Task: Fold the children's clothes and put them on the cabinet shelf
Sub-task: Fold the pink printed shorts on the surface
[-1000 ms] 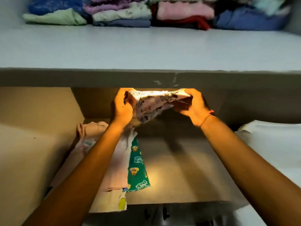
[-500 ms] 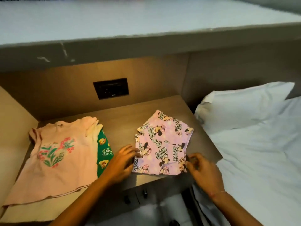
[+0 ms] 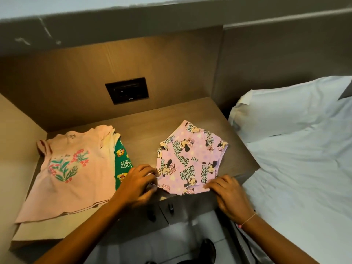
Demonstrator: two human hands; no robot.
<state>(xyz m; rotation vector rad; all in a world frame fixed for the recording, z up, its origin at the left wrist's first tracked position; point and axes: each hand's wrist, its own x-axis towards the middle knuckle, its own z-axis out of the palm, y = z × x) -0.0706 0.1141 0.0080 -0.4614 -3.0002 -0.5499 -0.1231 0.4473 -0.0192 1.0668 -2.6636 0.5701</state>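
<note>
Lilac cartoon-print shorts [image 3: 190, 159] lie spread flat on the wooden nightstand top [image 3: 144, 128]. My left hand [image 3: 138, 182] pinches the near left corner of the shorts. My right hand [image 3: 228, 193] presses its fingertips on the near right hem at the front edge. To the left lies a pink floral T-shirt [image 3: 70, 168] on top of a cream garment, with a green printed garment [image 3: 122, 162] showing under its right side. The grey cabinet shelf [image 3: 114, 18] runs overhead along the top of the frame.
A black wall socket panel [image 3: 127, 90] sits in the wooden back wall. A white pillow [image 3: 285, 103] and white bed sheet [image 3: 304, 178] fill the right side. Two drawer handles [image 3: 162, 210] show below the nightstand's front edge.
A second ago both hands held the shorts bunched up in the air under the shelf. They now lie flat on the nightstand, and my view has dropped downward and right.
</note>
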